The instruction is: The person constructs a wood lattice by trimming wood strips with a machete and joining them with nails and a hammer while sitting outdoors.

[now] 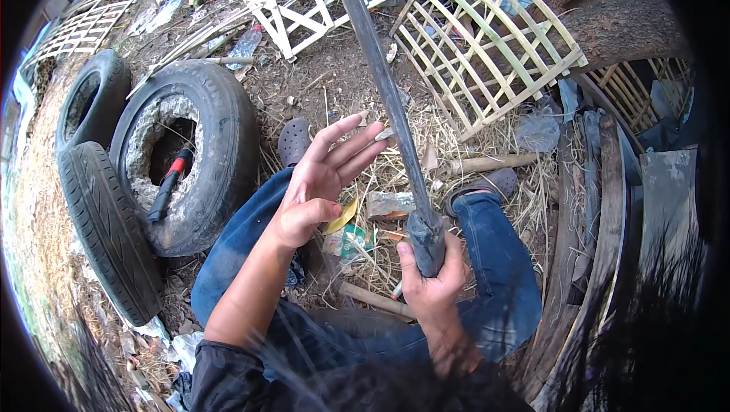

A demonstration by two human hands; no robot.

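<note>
A long dark pole (389, 93) rises from my lap and leans away to the top edge, where its far end is cut off. My right hand (437, 279) is closed round the thick black butt (427, 241) at its lower end, thumb on the near side. To the left of the pole, my left hand (323, 172) is raised with the palm showing and the fingers stretched out. It holds nothing that I can see. Small pale bits lie close behind its fingertips; I cannot tell whether they touch.
On the left, a tire (236, 153) filled with rough concrete carries a black-and-red handled tool (170, 185). Two more tires stand beside it. Woven bamboo lattices (494, 55) lie ahead, near a log (623, 24). A brick (390, 205) and straw lie between my feet; planks (604, 207) run along the right.
</note>
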